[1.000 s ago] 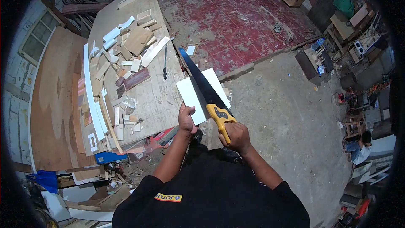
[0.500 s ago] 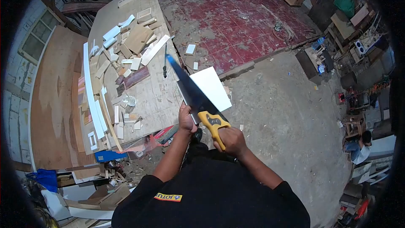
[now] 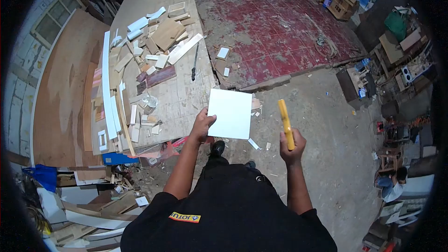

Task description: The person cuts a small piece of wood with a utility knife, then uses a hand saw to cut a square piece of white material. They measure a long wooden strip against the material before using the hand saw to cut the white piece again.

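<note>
**White board held level by one hand, saw upright in the other**

A white board [image 3: 229, 113] is held out in front of the body, beside the near right corner of the littered table [image 3: 182, 107] and above the concrete floor [image 3: 326, 158]. Whether the table is touched by it cannot be told.

The board should be light, since it is borne by one hand, and stiff, since no sag is seen. Its smooth face may prove slippery, and its corners could be chipped by a knock. It would best be grasped by the edges, with the thumb above and fingers beneath; a second grip on the opposite edge would steady it.

It is thin, flat and nearly square, with straight sides and a plain white face on which no marks can be made out.

Its left edge is pinched by the left hand [image 3: 200, 127]: the thumb is laid on the face, while the fingertips are hidden below. The yellow handle [image 3: 286, 123] of the saw is wrapped by the fingers of the right hand [image 3: 293, 146], well apart from the board. The blade cannot be made out from this angle.
</note>
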The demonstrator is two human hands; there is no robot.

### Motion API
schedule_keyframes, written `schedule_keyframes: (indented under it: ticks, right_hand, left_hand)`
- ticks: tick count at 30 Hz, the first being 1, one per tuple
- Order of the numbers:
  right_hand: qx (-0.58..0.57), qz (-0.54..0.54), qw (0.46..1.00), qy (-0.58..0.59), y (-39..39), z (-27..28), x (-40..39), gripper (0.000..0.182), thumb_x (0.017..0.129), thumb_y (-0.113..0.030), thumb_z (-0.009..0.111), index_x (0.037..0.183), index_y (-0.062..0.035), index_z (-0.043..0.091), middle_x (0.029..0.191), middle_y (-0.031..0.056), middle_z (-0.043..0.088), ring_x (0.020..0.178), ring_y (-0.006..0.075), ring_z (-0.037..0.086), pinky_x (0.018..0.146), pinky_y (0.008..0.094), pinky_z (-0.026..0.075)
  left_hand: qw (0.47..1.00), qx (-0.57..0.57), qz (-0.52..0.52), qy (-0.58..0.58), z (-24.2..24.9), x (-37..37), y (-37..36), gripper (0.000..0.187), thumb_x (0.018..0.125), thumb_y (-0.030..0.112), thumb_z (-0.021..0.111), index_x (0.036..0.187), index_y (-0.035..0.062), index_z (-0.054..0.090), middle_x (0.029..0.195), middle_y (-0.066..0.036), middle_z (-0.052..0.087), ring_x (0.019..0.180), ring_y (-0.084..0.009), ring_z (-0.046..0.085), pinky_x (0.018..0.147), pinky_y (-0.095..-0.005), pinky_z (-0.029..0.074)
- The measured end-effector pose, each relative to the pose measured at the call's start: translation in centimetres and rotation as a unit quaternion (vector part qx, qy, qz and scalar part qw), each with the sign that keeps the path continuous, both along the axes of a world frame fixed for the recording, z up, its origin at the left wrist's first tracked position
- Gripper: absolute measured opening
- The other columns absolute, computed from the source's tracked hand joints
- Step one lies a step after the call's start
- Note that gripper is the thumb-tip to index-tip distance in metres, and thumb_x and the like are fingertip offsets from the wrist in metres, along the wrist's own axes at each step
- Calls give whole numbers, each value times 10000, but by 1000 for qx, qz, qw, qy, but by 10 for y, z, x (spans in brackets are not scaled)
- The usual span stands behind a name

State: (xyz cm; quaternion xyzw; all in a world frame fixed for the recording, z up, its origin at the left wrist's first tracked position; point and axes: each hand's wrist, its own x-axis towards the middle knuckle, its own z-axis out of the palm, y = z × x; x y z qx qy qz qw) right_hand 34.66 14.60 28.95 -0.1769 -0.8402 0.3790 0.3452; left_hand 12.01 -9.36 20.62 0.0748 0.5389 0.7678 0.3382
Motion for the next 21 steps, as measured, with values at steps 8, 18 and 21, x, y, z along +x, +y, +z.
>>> schedule_keyframes:
  ticks: [8, 18, 21]
  right_hand:
    - [-131, -47, 990, -18, -4, -29, -5, 258, 906, -213, 682, 782, -21, 563, 603, 23, 501, 558, 104, 496, 520, 294, 402]
    - [-232, 98, 964, -83, -45, -56, -24, 368, 956, -350, 513, 878, 0, 593, 746, 43, 563, 671, 124, 517, 624, 281, 415]
    - [-242, 155, 951, -112, -55, -57, -43, 260, 970, -224, 503, 962, 10, 615, 860, 74, 611, 813, 162, 576, 768, 309, 463]
  left_hand:
    - [850, -434, 25, 298, -66, -37, -72, 395, 828, 168, 718, 1190, 53, 609, 1025, -232, 704, 944, -332, 701, 835, -400, 529]
    - [853, -421, -20, 308, -105, -132, -142, 435, 830, 246, 739, 1238, 113, 671, 1099, -186, 720, 1046, -299, 693, 916, -406, 528]
    - [841, -431, -69, 320, -103, -162, -150, 441, 833, 247, 733, 1258, 146, 673, 1161, -159, 710, 1082, -297, 684, 909, -407, 532]
